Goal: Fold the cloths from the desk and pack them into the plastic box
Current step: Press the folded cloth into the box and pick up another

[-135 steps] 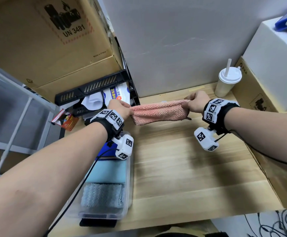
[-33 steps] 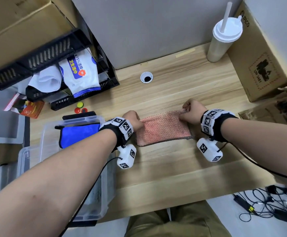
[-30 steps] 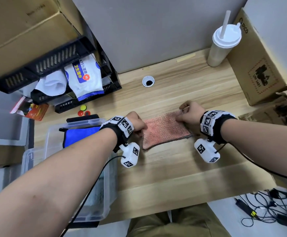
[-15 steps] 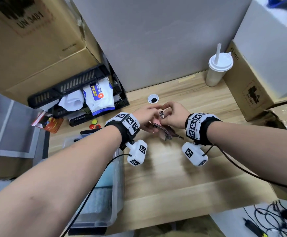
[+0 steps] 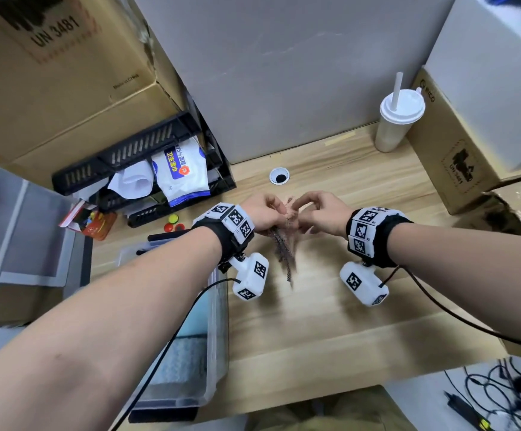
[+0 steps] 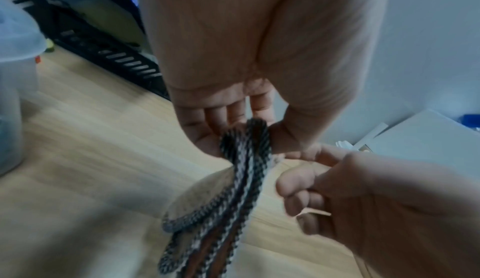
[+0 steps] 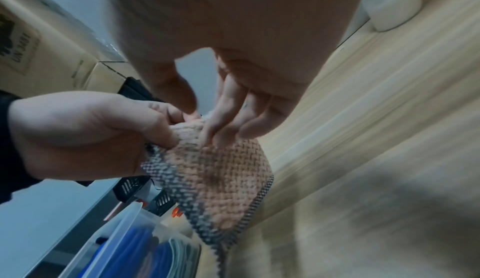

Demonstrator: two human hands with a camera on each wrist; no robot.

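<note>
Pale wooden table (image 5: pixel 330 321) under us, grey wall behind, cartons on both sides. Our left hand (image 5: pixel 262 214) pinches the top of the folded pink waffle-weave cloth with its dark stitched border (image 5: pixel 284 250), thumb against curled fingers, and the cloth hangs from that pinch above the table. Our right hand (image 5: pixel 321 214) meets it at the same top edge, its fingers (image 7: pixel 221 124) only lightly bent against the pink face; we judge it is touching to align the layers rather than gripping. To do this fold well we should match the bordered edges, keep the layers pinched together, then lay the cloth flat and press the crease. Just to our left the clear plastic box (image 5: pixel 219 306) sits at the table's near edge with blue and grey cloths already inside, so the carry is short. Open wood lies ahead and to the right; the white lidded cup with a straw (image 5: pixel 393 126) and the black slotted rack (image 5: pixel 135 147) stand well apart.
</note>
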